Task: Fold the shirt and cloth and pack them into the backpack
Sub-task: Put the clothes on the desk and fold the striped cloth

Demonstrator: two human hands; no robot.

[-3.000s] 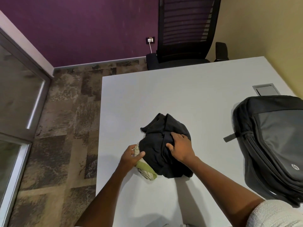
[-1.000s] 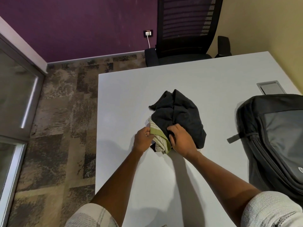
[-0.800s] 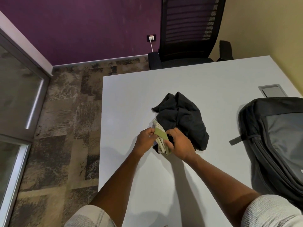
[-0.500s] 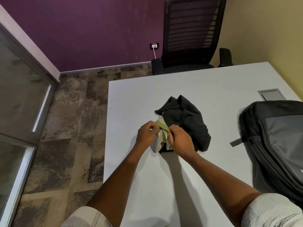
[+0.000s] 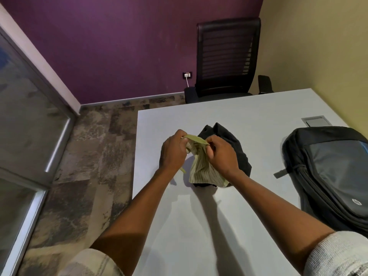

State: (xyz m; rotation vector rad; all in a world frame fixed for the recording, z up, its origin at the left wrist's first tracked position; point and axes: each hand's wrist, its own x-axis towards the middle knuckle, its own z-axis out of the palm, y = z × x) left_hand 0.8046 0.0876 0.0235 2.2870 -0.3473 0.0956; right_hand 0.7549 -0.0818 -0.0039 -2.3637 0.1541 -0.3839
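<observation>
Both hands now pinch the green-edged top hem of the striped cloth and hold it up off the counter, where half a second ago the cloth was bunched low between them against the dark heap. The left hand grips the hem's left end with curled fingers, and the right hand grips the right end, so the green band stretches taut between the two. The pale striped body of the cloth hangs down beneath them, more opened out than before, its lower edge reaching the near side of the black shirt. That shirt lies crumpled on the counter behind and to the right of the cloth, in much the same spot as in the earlier pictures, no longer touched by the right hand as it was three seconds ago. The backpack lies flat at the right edge of the counter, well apart from the clothes and not shifted. A black office chair stands at the far end of the counter against the purple wall.
</observation>
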